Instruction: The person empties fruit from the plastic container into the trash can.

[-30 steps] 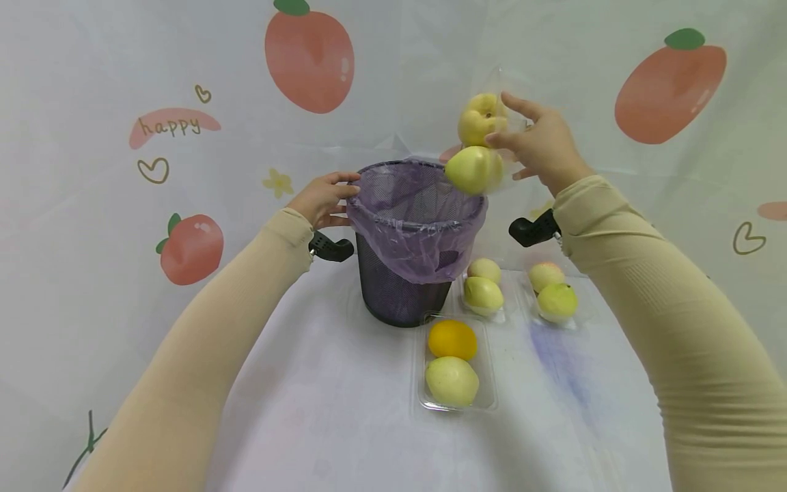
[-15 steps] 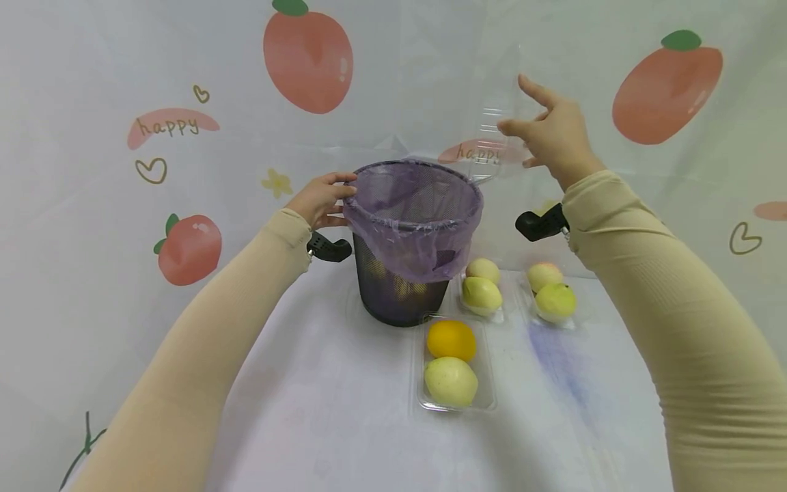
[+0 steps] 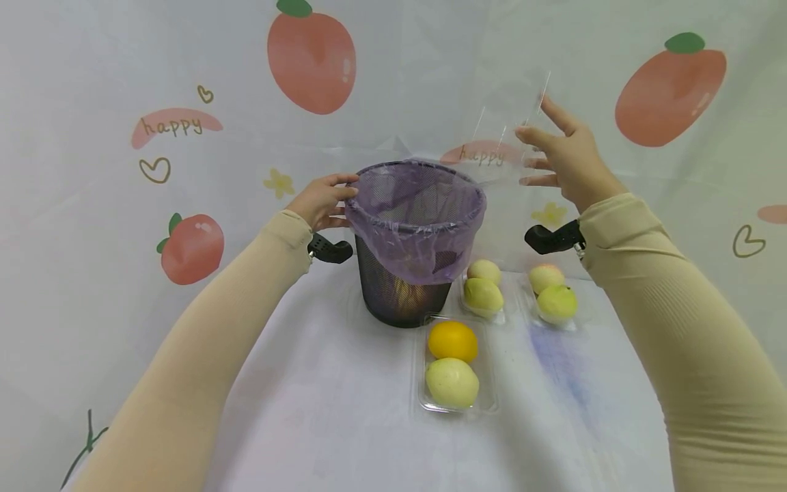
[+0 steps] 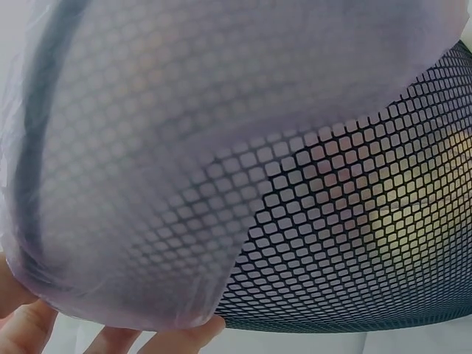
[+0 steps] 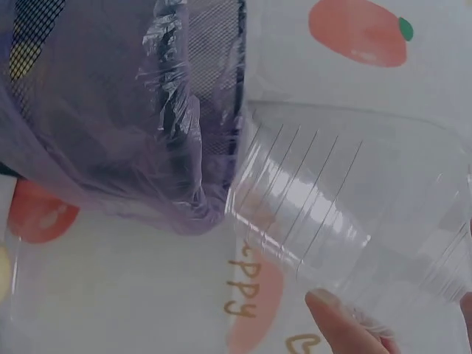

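Note:
A black mesh bin (image 3: 402, 301) with a purple bag liner (image 3: 415, 212) stands mid-table; yellow fruit shows dimly through its mesh (image 4: 402, 214). My left hand (image 3: 322, 198) grips the bin's left rim, fingertips (image 4: 110, 339) under the liner's hem. My right hand (image 3: 562, 160) holds an empty clear plastic tray (image 3: 504, 130) tilted above the bin's right rim; in the right wrist view the tray (image 5: 339, 214) touches the liner (image 5: 147, 133), and a fingertip (image 5: 339, 317) presses it.
Three clear trays of fruit lie right of the bin: an orange and a pale lemon (image 3: 453, 369) in front, pale fruit (image 3: 484, 290) behind it, more (image 3: 553, 297) further right. A fruit-print cloth covers table and backdrop (image 3: 310, 58).
One second ago two yellow fruits were tipping out of the tray over the bin; they have dropped inside. The empty tray and my right hand drew slightly right. The left hand stayed.

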Available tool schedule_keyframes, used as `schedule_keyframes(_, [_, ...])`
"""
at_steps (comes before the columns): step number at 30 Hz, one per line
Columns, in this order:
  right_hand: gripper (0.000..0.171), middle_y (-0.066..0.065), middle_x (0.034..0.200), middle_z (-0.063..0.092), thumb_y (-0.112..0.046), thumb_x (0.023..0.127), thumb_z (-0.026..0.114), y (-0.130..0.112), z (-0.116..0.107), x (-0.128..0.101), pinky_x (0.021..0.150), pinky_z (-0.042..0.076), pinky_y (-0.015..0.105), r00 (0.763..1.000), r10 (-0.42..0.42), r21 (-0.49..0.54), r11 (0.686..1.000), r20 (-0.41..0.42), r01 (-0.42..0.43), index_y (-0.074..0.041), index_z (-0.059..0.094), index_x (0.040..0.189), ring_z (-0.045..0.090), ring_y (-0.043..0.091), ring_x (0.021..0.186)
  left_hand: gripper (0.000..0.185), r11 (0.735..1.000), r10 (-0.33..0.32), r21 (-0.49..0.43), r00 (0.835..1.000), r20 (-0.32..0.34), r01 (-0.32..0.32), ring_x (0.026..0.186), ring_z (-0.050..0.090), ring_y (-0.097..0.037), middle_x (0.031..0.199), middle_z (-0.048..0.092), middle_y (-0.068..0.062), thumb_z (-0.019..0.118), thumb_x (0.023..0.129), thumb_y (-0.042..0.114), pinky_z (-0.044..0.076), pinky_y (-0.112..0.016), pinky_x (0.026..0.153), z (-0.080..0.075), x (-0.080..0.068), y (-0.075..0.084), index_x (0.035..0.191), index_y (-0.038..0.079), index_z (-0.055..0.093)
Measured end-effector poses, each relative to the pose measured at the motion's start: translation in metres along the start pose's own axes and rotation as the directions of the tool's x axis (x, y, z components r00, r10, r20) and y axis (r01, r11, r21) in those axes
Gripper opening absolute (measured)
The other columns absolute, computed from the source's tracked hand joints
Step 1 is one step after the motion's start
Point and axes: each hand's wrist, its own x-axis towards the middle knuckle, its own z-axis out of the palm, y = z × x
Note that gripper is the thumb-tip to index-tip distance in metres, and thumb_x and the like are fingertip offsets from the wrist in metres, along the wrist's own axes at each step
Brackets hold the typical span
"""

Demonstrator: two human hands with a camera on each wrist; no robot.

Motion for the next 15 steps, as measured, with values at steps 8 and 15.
schedule_keyframes(8, [0.070,0.002,0.162,-0.008,-0.030,0.093,0.065,0.012,-0.019,-0.004,0.087,0.055,0.045,0.996,0.089,0.201,0.975,0.031,-0.093,-0.058,0.026,0.143,0.002,0.038,0.148,0.049,1.000,-0.002,0.010,1.000,0.005,0.002,0.104,0.055,-0.021,0.147,0.038,-0.012,0.047,0.103,0.018,0.049,-0.040,0.099,0.000,0.001,0.000,0.150,0.025,0.036])
schedule_keyframes(15, [0.067,-0.016,0.160,0.000,-0.031,0.097,0.059,0.032,-0.040,-0.013,0.076,0.060,0.042,0.990,0.087,0.323,0.939,0.110,-0.118,-0.058,0.022,0.145,0.004,0.039,0.148,0.049,1.000,0.006,0.015,1.000,0.014,-0.006,0.104,0.055,-0.021,0.143,0.040,-0.010,0.046,0.103,0.018,0.050,-0.038,0.096,-0.002,0.002,-0.001,0.151,0.024,0.036])
